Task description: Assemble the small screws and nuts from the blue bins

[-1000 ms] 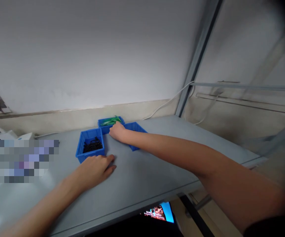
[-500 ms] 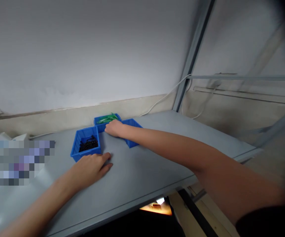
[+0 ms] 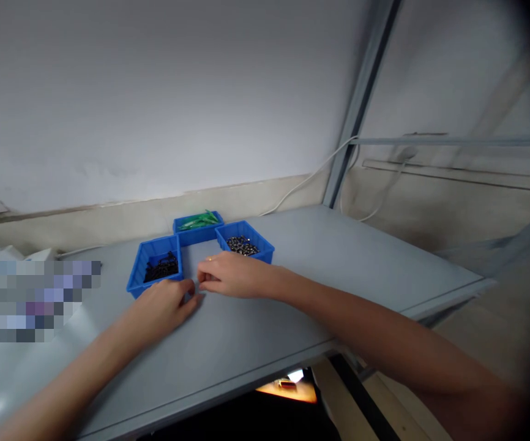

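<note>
My left hand (image 3: 166, 306) is over the grey table, just in front of a blue bin (image 3: 134, 283) of small black parts (image 3: 163, 267). Its fingers are bent, with index finger and thumb close together. Facing it, the fingertips of my right hand (image 3: 232, 275) almost meet those of the left. The right fingers are curled in a pinch, and a small gold-coloured spot, perhaps a ring, shows on one. Whatever either hand holds is too small or hidden to make out. Behind my right hand stands a blue bin (image 3: 265, 250) of small shiny metal parts (image 3: 242, 245).
At the back, a third blue bin (image 3: 201, 234) holds green strip-like pieces (image 3: 199, 220). A white cable (image 3: 292, 188) runs along the wall to a metal post (image 3: 343, 147). A blurred-out patch (image 3: 40, 303) covers items at the left. The table's front edge (image 3: 228, 386) lies nearest me.
My right hand has come back from beside the green-filled bin to my left hand, uncovering the bin of metal parts. My left fingers have bent in and shifted slightly left.
</note>
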Tool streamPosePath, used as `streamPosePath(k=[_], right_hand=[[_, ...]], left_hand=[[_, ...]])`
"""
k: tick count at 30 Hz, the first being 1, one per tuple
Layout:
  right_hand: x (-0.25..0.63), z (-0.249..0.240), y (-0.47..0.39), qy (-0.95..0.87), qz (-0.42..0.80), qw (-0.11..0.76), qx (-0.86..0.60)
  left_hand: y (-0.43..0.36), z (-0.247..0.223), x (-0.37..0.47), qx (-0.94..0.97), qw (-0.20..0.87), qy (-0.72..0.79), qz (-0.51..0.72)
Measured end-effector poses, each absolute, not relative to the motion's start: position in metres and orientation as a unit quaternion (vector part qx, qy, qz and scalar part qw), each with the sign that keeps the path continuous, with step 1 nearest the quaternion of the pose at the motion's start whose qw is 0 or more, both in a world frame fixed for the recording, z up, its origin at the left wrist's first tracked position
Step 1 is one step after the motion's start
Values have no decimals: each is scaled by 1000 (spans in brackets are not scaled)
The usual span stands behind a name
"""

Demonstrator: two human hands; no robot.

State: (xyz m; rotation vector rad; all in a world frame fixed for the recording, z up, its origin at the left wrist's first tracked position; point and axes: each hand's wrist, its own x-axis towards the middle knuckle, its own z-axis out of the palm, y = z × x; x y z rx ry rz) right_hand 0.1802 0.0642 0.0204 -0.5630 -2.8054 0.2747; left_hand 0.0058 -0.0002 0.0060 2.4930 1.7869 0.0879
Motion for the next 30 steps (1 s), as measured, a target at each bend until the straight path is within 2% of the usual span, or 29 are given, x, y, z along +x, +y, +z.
streamPosePath(k=[5,9,19,30], right_hand=[[179,24,65,-945,203,124,-225],[181,28,62,-936,232,128,-232],[178,21,65,-970,136,6,-202],[180,16,66,-969,110,66,-210]], left_hand=[[2,9,6,817,29,575,35],[4,9,4,823,13,567,27],[3,7,-1,857,8,515,17],[3,9,-1,850,21,527,-5]])
